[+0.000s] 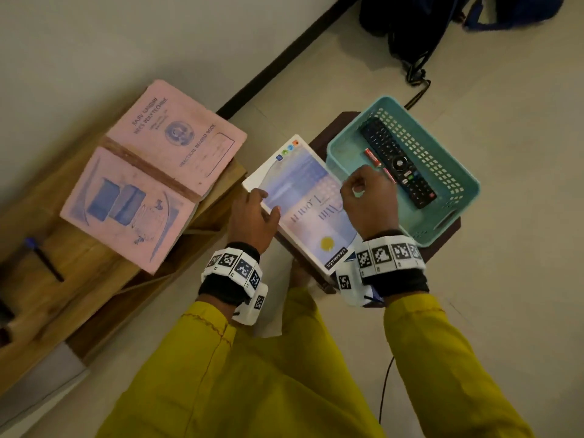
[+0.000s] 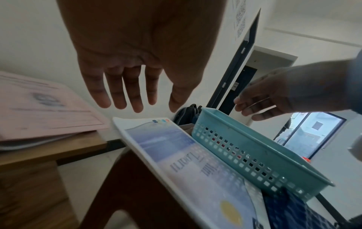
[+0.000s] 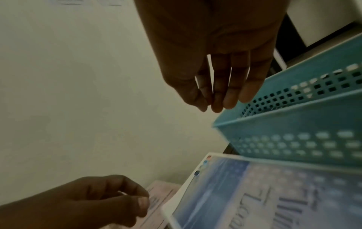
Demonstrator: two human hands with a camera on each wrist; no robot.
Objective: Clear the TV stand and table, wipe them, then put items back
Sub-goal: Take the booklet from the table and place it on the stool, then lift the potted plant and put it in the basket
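Observation:
A white notebook with a blue cover picture point(image 1: 303, 197) point(image 2: 176, 147) point(image 3: 274, 193) lies on a small dark table point(image 1: 343, 124), pressed against a teal basket point(image 1: 467, 181) point(image 2: 254, 148) point(image 3: 293, 124). The basket holds a black remote point(image 1: 398, 162) and red batteries point(image 1: 373, 156). My left hand point(image 1: 268, 203) point(image 2: 137, 100) hovers over the notebook's left edge with straight, spread fingers, holding nothing. My right hand point(image 1: 363, 191) point(image 3: 217, 102) hangs over the notebook's right edge beside the basket rim, fingers loose and empty.
A pink record book point(image 1: 151, 175) point(image 2: 39, 108) lies open, cover up, on the wooden TV stand point(image 1: 79, 279), with a pen point(image 1: 44, 257) further left. A dark backpack point(image 1: 426, 26) sits on the floor beyond the table. A black cable point(image 1: 384, 390) runs along the floor.

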